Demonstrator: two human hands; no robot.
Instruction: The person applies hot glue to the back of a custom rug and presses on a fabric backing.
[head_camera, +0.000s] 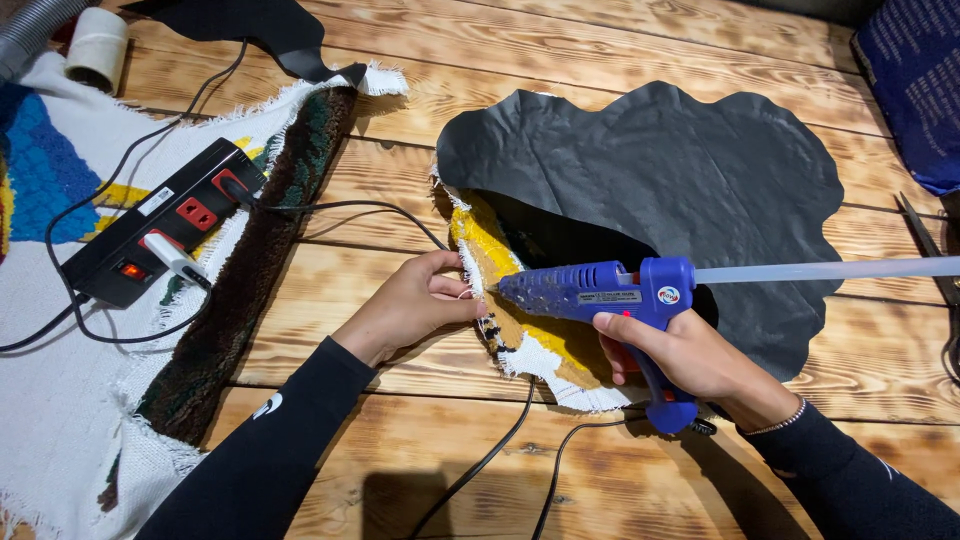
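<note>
Nearest the camera, two black-sleeved forearms reach over the wooden bench (400, 470), with dark cords trailing between them. The right hand (690, 355) is wrapped around the handle of a blue glue gun (610, 292), its grip closed on the gun with the index finger lying along the body by the trigger. The nozzle points left and sits right at the frayed white edge of a small tufted rug piece (500, 270), yellow and tan on its visible face. A clear glue stick (820, 270) juts out of the back of the gun to the right. The left hand (415, 305) pinches that same white fringe between thumb and fingertips, just beside the nozzle. A black backing sheet (660, 180) with a wavy outline lies over most of the rug piece, its near-left edge lifted back. Further left, a black power strip (165, 220) rests on a larger tufted rug (60, 330) with white cloth margins. At the far left corner stands a white tape roll (97, 48).
</note>
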